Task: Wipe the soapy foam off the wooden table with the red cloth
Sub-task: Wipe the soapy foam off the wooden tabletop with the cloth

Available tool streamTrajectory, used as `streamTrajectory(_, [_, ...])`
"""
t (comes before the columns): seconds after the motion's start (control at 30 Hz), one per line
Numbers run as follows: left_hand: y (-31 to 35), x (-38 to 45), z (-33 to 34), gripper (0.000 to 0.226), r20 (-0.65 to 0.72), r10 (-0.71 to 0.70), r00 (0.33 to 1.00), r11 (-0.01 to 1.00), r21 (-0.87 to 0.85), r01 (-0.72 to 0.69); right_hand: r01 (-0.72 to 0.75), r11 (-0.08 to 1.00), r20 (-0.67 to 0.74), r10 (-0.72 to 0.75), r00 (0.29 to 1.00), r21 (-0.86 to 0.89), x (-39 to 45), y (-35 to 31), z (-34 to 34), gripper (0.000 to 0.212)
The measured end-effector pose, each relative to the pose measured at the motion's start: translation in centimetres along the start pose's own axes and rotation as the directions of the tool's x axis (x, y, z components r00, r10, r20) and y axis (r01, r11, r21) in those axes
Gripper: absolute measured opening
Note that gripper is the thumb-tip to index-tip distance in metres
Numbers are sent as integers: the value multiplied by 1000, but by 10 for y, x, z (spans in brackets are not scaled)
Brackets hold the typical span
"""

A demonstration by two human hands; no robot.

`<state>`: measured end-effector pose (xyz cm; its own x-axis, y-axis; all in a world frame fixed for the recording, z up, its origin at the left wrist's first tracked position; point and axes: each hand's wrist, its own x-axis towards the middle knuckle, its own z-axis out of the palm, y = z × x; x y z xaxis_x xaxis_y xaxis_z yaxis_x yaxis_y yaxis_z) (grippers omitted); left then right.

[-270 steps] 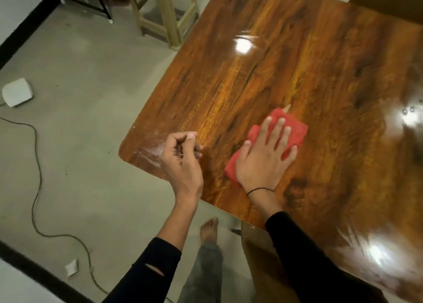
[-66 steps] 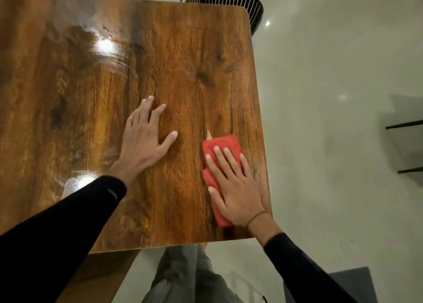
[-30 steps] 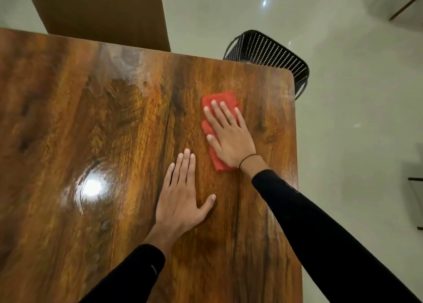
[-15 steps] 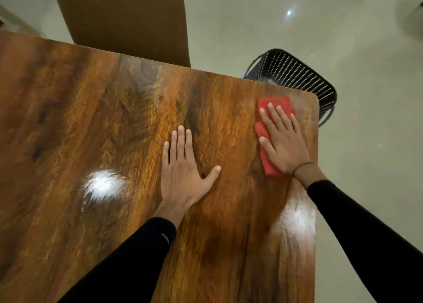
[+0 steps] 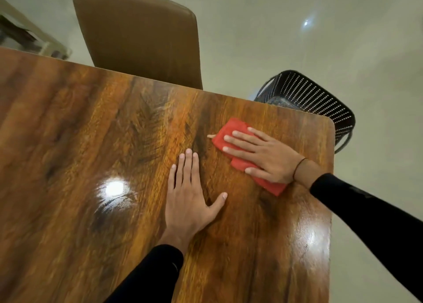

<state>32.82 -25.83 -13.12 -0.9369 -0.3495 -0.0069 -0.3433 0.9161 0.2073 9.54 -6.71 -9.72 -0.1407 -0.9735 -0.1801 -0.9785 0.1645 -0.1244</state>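
Head view: looking down over the far right corner of a glossy wooden worktop (image 5: 68, 156).
Far left, background: pale frame of some furniture (image 5: 29, 37), blurred and cut by the edge; what it is cannot be told.
Worktop sheen: bright lamp glare left of centre, a second gleam near the right edge; no foam can be made out on the blurred wood.
Brown chair (image 5: 142, 39): back stands just behind the far edge, its lower part hidden by the worktop.
Left hand (image 5: 190, 199): flat on bare wood, palm down, four fingers together, thumb splayed toward the right; holds nothing.
Red cloth (image 5: 229, 130): folded, lying on the worktop near the far right corner, just beyond the left hand's fingertips.
Right hand (image 5: 267, 156): fingers spread, pressed flat on top of the cloth, covering its middle; thin dark band at the wrist.
Sleeves: black, both cut by the frame.
Black perforated basket (image 5: 315, 96): on the floor past the corner, partly hidden by the worktop.
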Motion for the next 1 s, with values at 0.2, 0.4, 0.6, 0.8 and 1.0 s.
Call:
streamTrajectory(0.2, [1,0,-2,121,20,-3,1000,999,36,2,-412,908,-63,417,907,78,97,6,-27,75])
streamTrajectory(0.4, [0,-1,-3,119,21,6,1000,999,50,-7,-265,963,-98,268,958,48,113,-33,-16,75])
streamTrajectory(0.6, [-2,2,2,120,-6,8,1000,1000,0,-8,-477,866,-131,496,859,152,11,0,4,74])
streamTrajectory(0.8, [-5,0,6,122,-3,14,1000,1000,-7,-14,-884,395,-88,919,385,251,-46,17,17,75])
streamTrajectory(1.0, [-6,1,5,122,-19,22,1000,1000,4,-22,-943,107,-48,994,97,315,-41,-3,22,77])
